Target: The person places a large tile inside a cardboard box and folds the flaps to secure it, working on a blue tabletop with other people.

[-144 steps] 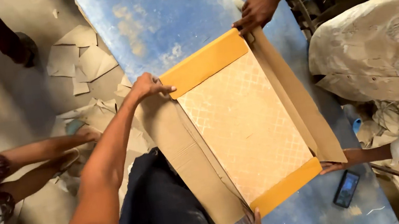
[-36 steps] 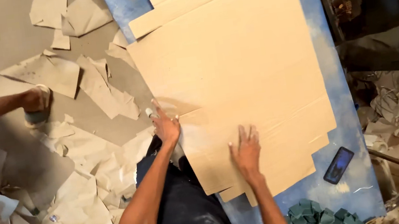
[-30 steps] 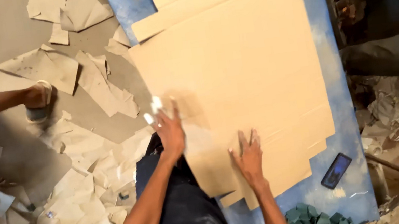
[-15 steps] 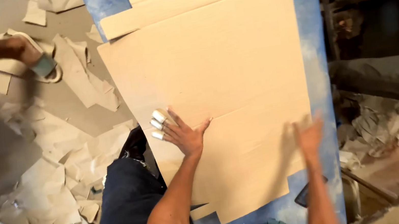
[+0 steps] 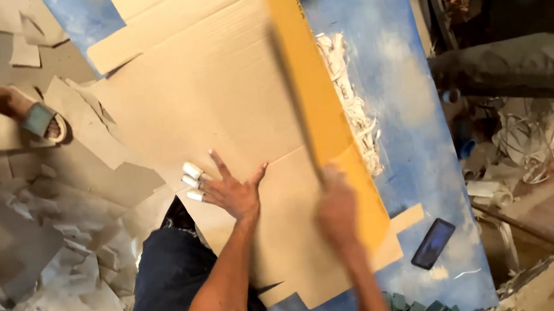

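Two hands working | left hand (image 5: pixel 233 191) pressing flat, fingers spread, on cardboard sheet (image 5: pixel 214 114) lying on blue table (image 5: pixel 416 130) | right hand (image 5: pixel 336 206), blurred, seemingly gripping raised yellow panel (image 5: pixel 316 100) | risk: panel slipping, sheet sliding.

A cardboard box workshop: flat cardboard sheets (image 5: pixel 213 107) cover a blue worktable (image 5: pixel 408 124), paper offcuts (image 5: pixel 44 279) litter the floor.
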